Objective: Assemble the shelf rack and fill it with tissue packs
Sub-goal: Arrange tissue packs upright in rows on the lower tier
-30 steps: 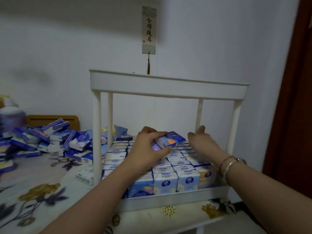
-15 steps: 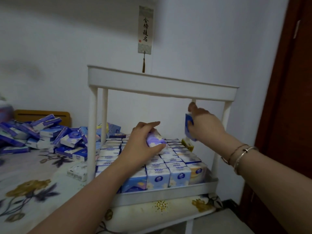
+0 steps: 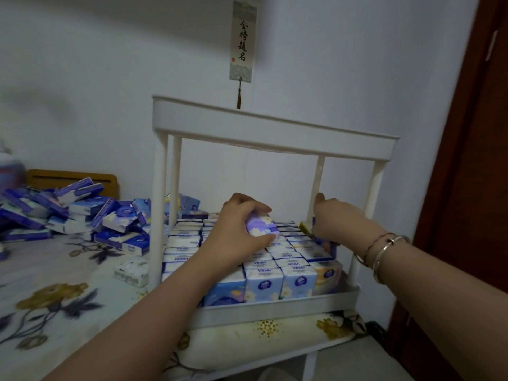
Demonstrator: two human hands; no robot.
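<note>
A white shelf rack (image 3: pixel 270 133) stands on a floral bedsheet (image 3: pixel 55 306) against the far wall, its lower tray (image 3: pixel 275 309) packed with upright tissue packs (image 3: pixel 277 281) in close rows. The left hand (image 3: pixel 233 232) grasps a purple flowered tissue pack (image 3: pixel 259 225) between curled fingers and thumb, just above the middle rows. The right hand (image 3: pixel 341 218), bangles (image 3: pixel 384 254) on its wrist, reaches to the far right corner beside the rear post (image 3: pixel 319 177); its fingers curl down around a blue pack (image 3: pixel 325 242) wedged against the row's right edge. A loose heap of packs (image 3: pixel 77 213) lies on the sheet to the left, near a wooden headboard (image 3: pixel 71 178). A calligraphy scroll (image 3: pixel 243 41) hangs on the wall above; a brown door (image 3: pixel 467 188) stands right. Half a second ago the right hand held its pack up high near the rear post; it has since come down to row level, while the left pack has barely shifted.
</note>
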